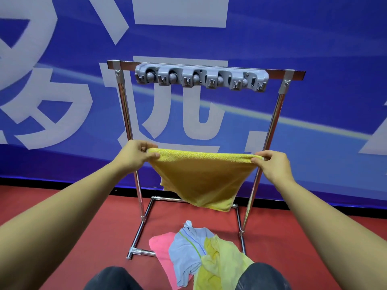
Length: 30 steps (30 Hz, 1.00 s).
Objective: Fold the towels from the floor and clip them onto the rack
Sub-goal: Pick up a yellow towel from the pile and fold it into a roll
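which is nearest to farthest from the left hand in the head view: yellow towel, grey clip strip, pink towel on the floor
From the left hand:
1. Yellow towel, pinched in it.
2. Grey clip strip, up on the rack's top bar.
3. Pink towel, down on the red floor.

Large pale grey Chinese characters were observed printed on the blue banner [314,59] behind the rack [201,77]; all were cropped by the frame edges or partly hidden by the rack, and none could be read with certainty. No labels, brands or numbers were found on any other item.
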### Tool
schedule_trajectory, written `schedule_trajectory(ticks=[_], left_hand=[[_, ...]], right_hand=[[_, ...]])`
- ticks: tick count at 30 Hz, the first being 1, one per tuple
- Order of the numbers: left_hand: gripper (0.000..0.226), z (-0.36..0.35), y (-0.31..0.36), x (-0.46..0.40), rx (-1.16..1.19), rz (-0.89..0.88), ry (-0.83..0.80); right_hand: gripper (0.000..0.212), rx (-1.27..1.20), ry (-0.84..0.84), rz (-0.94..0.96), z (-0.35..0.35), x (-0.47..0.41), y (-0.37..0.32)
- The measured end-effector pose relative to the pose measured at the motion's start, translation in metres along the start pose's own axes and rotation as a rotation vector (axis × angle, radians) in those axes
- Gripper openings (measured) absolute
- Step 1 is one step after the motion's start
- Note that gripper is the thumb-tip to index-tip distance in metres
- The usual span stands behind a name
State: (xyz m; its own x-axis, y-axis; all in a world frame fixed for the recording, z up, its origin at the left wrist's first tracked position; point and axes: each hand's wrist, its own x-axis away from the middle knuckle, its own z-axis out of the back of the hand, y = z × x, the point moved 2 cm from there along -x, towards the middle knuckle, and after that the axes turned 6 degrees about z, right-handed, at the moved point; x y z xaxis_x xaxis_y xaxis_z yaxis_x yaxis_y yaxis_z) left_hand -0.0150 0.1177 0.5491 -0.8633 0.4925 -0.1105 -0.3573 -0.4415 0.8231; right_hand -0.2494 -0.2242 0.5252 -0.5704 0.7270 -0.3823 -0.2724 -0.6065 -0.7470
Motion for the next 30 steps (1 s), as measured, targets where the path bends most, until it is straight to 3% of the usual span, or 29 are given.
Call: schedule_trajectory(ticks=[8, 17, 20, 23, 27, 30], left_hand=[[0.024, 0.001, 0.006, 0.004, -0.118, -0.048, 0.146], [0.026, -0.003, 0.004, 0.008, 0.200, -0.005, 0.184], [0.031, -0.003, 0.005, 0.010, 0.050, -0.020, 0.238], [0.032, -0.002, 0.009, 0.014, -0.128, -0.082, 0.324], [0.018, 0.001, 0.009, 0.015, -0.280, -0.127, 0.409], [0.011, 0.007, 0.001, 0.011, -0.277, -0.110, 0.379]], right_hand=[[0.007, 0.042, 0.020, 0.024, 0.002, -0.002, 0.000], [0.013, 0.019, -0.011, 0.055, 0.002, 0.003, 0.002], [0.004, 0.042, -0.025, 0.044, 0.002, 0.002, 0.001], [0.011, 0.078, -0.039, 0.073, 0.002, 0.003, -0.004], [0.019, 0.140, -0.034, 0.103, 0.001, 0.005, -0.008], [0.019, 0.124, -0.042, 0.097, 0.004, 0.007, -0.008]])
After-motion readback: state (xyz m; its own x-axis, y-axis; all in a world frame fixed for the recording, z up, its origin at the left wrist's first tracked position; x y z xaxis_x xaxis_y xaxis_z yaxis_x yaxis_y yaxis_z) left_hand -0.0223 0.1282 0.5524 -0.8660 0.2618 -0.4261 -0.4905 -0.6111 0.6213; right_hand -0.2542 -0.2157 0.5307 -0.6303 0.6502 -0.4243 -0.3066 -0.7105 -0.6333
